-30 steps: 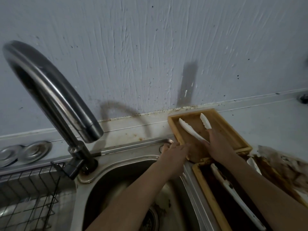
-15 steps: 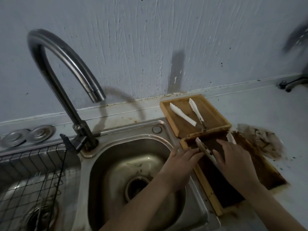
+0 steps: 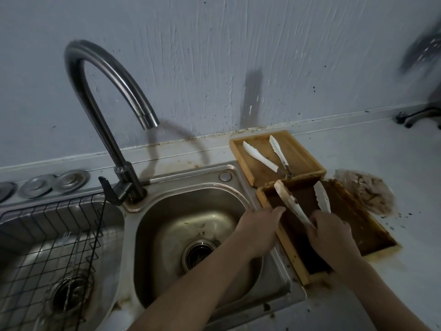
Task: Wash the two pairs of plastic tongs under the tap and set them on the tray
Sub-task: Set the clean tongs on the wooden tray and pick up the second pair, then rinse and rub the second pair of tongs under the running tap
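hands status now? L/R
Left hand: open, resting on dirty tray edge, holding nothing.
Right hand: closed on dirty tongs.

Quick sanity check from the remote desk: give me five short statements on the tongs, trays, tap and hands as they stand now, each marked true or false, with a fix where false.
1. One pair of tongs lies in the clean tray by the wall. True.
2. Water is running from the tap. False: no stream shows at the spout.
3. The right hand is at the second pair of tongs over the dirty tray. True.
4. The left hand grips the tap lever. False: it rests at the dirty tray's near edge, beside the sink.
5. Both pairs are already in the clean tray. False: only one is.
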{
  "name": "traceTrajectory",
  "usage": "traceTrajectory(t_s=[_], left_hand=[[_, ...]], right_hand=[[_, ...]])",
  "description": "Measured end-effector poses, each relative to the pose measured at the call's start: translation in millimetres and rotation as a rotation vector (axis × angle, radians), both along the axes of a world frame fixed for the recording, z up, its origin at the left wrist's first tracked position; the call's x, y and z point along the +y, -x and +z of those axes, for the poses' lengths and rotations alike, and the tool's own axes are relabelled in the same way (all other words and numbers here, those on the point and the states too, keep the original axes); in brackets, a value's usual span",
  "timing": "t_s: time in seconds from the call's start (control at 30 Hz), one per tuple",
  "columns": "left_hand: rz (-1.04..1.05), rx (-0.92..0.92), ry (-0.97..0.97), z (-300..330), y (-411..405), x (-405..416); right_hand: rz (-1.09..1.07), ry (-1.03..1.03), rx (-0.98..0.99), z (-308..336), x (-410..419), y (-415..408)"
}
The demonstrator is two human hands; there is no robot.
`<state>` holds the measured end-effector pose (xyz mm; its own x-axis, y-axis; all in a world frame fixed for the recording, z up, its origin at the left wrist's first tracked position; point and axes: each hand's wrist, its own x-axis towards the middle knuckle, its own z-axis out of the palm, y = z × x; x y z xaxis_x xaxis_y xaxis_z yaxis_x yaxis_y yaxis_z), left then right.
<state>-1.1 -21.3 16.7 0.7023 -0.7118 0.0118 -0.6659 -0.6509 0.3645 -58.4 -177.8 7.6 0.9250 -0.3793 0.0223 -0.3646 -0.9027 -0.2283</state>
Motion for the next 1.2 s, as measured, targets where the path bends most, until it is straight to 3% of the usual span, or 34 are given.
traceTrajectory(t_s=[0.2, 0.3, 0.53, 0.6, 0.7, 0.83, 1.0, 1.2], left_hand=[[0.297, -0.122, 0.324, 21, -15, 20], [0.418, -0.141, 0.426, 38, -29, 45], [0.704, -0.234, 0.553, 47, -48, 126], [0.768, -0.353, 0.558, 39, -49, 149], [0.964, -0.450, 0.573, 27, -54, 177], [1.157, -0.340, 0.640, 17, -60, 205], [1.159, -0.079, 0.825, 10, -73, 222], [1.151, -0.206, 0.765, 7, -82, 234]], right_hand=[[0.066, -0.355, -0.395, 50, 18, -2], [0.087, -0.582, -0.488, 77, 34, -10], [0.001, -1.671, -0.328, 72, 95, -51], [-0.053, -1.894, -0.225, 59, 115, -65], [-0.126, -1.942, -0.094, 39, 142, -79], [-0.166, -2.071, 0.001, 22, 164, -90], [-0.153, -2.222, 0.053, 10, 181, -101], [-0.117, -2.260, 0.050, 6, 198, -107]])
